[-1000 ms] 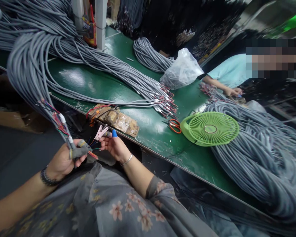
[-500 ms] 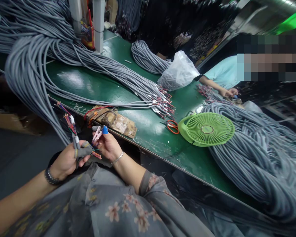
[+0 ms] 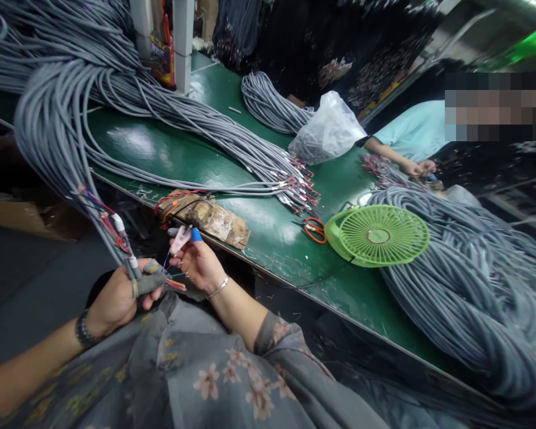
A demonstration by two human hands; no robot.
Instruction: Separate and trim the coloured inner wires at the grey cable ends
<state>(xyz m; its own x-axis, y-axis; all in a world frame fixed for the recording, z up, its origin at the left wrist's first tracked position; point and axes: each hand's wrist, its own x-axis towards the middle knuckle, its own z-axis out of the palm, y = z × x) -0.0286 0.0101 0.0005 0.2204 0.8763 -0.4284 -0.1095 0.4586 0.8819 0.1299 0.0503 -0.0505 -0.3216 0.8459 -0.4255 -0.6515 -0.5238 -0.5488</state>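
My left hand (image 3: pixel 118 298), with grey covers on its fingers, is closed round grey cables (image 3: pixel 134 268) at my lap. Orange and red wire ends (image 3: pixel 177 286) stick out past its fingertips toward my other hand. Above the fist, more cable ends with white sleeves (image 3: pixel 118 223) and coloured cores stand up. My right hand (image 3: pixel 202 267), a blue cover on its thumb, pinches a small pale pink clip-like tool (image 3: pixel 180 239). A thin blue wire (image 3: pixel 165 260) runs down beside the tool; whether its jaws grip the wire, I cannot tell.
A taped wooden block (image 3: pixel 214 220) lies on the green table's edge (image 3: pixel 268 265). Behind it are grey cable bundles (image 3: pixel 196 119), orange-handled scissors (image 3: pixel 315 229), a green fan (image 3: pixel 379 235) and a plastic bag (image 3: pixel 328 131). Across the table, a person's hands (image 3: pixel 420 168) handle cables.
The pink tool has turned in my right hand and now shows a broader side. The upright cable ends have shifted left and lower. The view has shifted slightly.
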